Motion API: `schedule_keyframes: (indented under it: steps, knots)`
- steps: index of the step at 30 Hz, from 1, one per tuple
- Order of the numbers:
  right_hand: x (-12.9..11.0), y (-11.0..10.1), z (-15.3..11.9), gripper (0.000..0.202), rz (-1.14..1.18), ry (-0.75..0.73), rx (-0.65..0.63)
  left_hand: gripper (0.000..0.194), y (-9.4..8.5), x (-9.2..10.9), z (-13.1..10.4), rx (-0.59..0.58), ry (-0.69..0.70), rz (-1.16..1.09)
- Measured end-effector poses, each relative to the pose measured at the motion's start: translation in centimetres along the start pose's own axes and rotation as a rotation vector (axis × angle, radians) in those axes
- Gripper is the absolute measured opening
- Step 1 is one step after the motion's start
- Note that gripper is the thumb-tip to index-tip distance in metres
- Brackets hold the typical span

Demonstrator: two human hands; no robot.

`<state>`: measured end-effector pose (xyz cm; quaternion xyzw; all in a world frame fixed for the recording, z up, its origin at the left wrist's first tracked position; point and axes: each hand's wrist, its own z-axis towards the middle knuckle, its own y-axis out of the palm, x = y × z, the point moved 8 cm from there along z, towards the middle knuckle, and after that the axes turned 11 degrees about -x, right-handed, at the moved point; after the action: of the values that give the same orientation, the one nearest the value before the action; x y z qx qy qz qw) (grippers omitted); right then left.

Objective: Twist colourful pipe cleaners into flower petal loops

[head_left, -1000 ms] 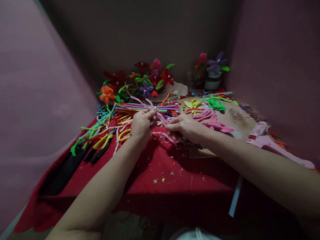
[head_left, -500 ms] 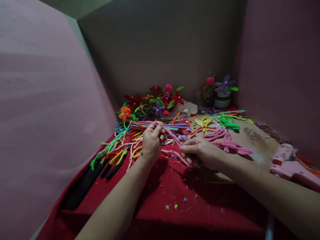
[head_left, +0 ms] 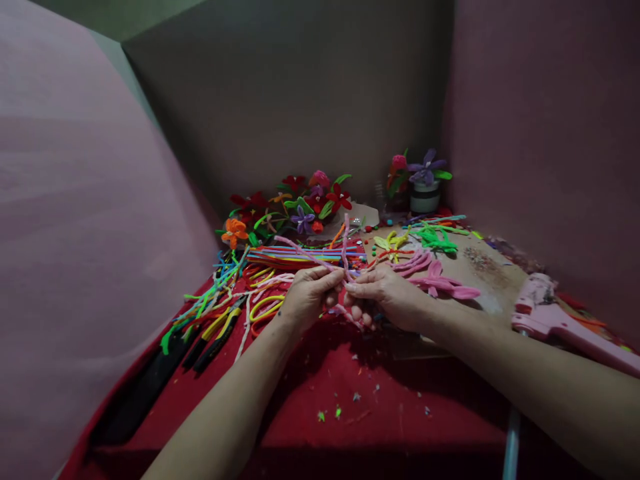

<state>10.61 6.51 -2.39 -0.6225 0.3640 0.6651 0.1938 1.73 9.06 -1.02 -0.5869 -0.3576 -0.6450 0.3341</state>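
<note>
Between my hands a fuzzy pink pipe cleaner (head_left: 345,240) is bent, one end standing up and another pointing to the upper left. My left hand (head_left: 311,293) pinches it from one side, thumb and forefinger together. Close beside it, my right hand (head_left: 383,293) grips the same pipe cleaner with its fingertips. The exact bend is partly hidden by the fingers. Just right of my right hand lies a looped pink pipe-cleaner shape (head_left: 450,288). Behind my hands is a bundle of coloured pipe cleaners (head_left: 310,252).
Yellow-and-black pliers (head_left: 219,337) lie at the left on the red cloth (head_left: 300,413). A pink glue gun (head_left: 560,320) rests at the right. Pipe-cleaner flowers (head_left: 303,219) and a small flower pot (head_left: 425,199) stand at the back. Green pipe cleaners (head_left: 437,239) lie on a brown board (head_left: 493,287).
My hands have come together, and the pipe cleaner that was stretched between them is now bent with two ends sticking out. The view has shifted slightly right.
</note>
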Motion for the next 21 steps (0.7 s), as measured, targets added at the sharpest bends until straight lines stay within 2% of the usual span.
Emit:
schedule_keyframes:
  steps: [4, 6, 8, 11, 13, 15, 18, 21]
  knots:
    - [0.9, 0.4, 0.0, 0.024, 0.039, 0.084, -0.078, 0.019, 0.6, 0.0, -0.1, -0.066, -0.053, 0.029]
    - [0.9, 0.4, 0.1, 0.023, 0.071, 0.075, -0.077, 0.019, 0.7, 0.1, -0.1, -0.065, -0.051, 0.029]
    - [0.4, -0.1, 0.3, 0.020, 0.098, -0.005, -0.012, 0.018, 0.5, 0.4, -0.2, -0.008, 0.004, 0.003]
    - [-0.5, -1.5, 0.1, 0.014, 0.132, -0.134, 0.162, 0.019, 0.2, 0.7, -0.3, 0.098, 0.114, -0.055]
    - [-0.7, -1.9, -0.2, 0.012, 0.155, -0.172, 0.237, 0.018, 0.3, 0.7, -0.3, 0.136, 0.158, -0.066]
    - [-0.5, -1.8, -0.3, 0.012, 0.163, -0.148, 0.251, 0.017, 0.3, 0.6, -0.3, 0.164, 0.184, -0.058]
    - [-0.3, -1.3, -0.4, 0.015, 0.056, -0.073, 0.260, 0.015, 0.1, 0.4, -0.3, 0.208, 0.215, -0.048]
    - [-0.8, -0.8, -0.5, 0.019, -0.181, -0.071, 0.247, 0.013, -0.1, 0.3, -0.3, 0.211, 0.231, -0.028]
